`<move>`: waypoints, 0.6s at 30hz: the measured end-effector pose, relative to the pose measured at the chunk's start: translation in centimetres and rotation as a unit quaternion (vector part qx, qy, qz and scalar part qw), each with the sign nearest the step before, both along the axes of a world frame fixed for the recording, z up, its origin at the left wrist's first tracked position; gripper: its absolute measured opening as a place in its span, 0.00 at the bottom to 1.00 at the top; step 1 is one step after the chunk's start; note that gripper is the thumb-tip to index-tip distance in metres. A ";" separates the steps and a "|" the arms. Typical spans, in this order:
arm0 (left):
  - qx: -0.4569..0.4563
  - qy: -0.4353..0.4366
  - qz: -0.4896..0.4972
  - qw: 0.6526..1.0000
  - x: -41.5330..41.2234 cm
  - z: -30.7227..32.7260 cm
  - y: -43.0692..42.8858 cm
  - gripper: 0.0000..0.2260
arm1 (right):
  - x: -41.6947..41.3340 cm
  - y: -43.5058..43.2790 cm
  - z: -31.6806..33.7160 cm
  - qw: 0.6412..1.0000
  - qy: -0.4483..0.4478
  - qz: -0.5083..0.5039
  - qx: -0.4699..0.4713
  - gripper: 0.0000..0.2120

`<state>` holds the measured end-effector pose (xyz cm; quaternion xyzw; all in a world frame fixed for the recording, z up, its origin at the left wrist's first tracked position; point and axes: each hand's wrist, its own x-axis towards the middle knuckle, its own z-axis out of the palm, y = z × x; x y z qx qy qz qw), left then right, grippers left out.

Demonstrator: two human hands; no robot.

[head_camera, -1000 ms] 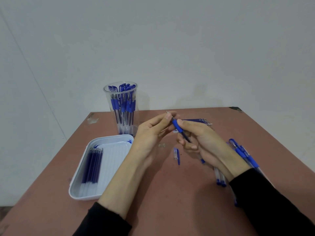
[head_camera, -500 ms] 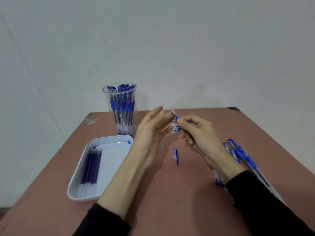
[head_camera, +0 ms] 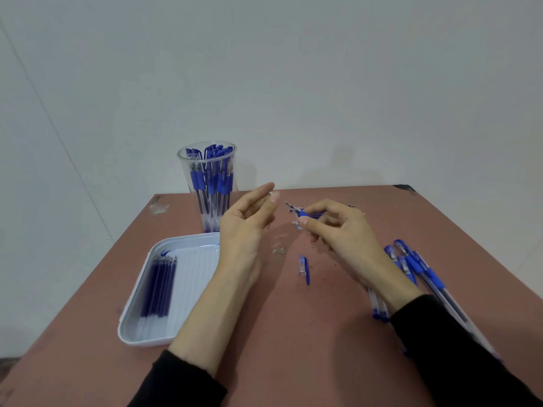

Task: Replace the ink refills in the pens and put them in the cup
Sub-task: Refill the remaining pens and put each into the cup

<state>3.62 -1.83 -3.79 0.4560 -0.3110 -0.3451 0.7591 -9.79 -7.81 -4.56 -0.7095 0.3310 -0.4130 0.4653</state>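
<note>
Blue-gripped pen (head_camera: 305, 214) is pinched in the fingers of my right hand (head_camera: 338, 230) above the tabletop (head_camera: 293, 333). My left hand (head_camera: 244, 230) is raised alongside, fingers nearly straight; I cannot tell whether they hold anything.
</note>
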 end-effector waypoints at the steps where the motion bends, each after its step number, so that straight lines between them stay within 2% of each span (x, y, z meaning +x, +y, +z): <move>1: 0.004 0.005 0.012 1.000 0.1 0.0 0.0 0.08 | 0.1 -0.2 -0.2 1.000 0.003 -0.011 -0.011 0.01; 3: 0.024 -0.029 0.033 0.999 0.4 -0.1 0.1 0.06 | 0.2 -0.5 -0.5 0.999 0.002 -0.032 -0.021 0.01; 6: 0.089 -0.192 0.055 0.976 0.8 -0.6 0.0 0.05 | 0.1 -0.8 -0.7 0.999 -0.013 -0.047 -0.020 0.02; 9: 0.160 -0.378 0.065 0.910 0.7 -1.2 -0.2 0.04 | 0.0 -1.0 -0.6 0.998 -0.020 -0.056 -0.019 0.01; 11: 0.200 -0.463 0.060 0.861 0.5 -1.5 -0.1 0.04 | 0.0 -1.0 -0.7 0.998 -0.019 -0.060 -0.017 0.01; 15: 0.254 -0.536 0.027 0.805 0.1 -2.0 0.1 0.05 | -0.1 -1.1 -0.8 0.998 -0.014 -0.059 -0.016 0.01; 18: 0.268 -0.555 0.022 0.787 0.1 -2.1 0.1 0.07 | 0.0 -1.2 -0.9 0.998 -0.010 -0.058 -0.013 0.02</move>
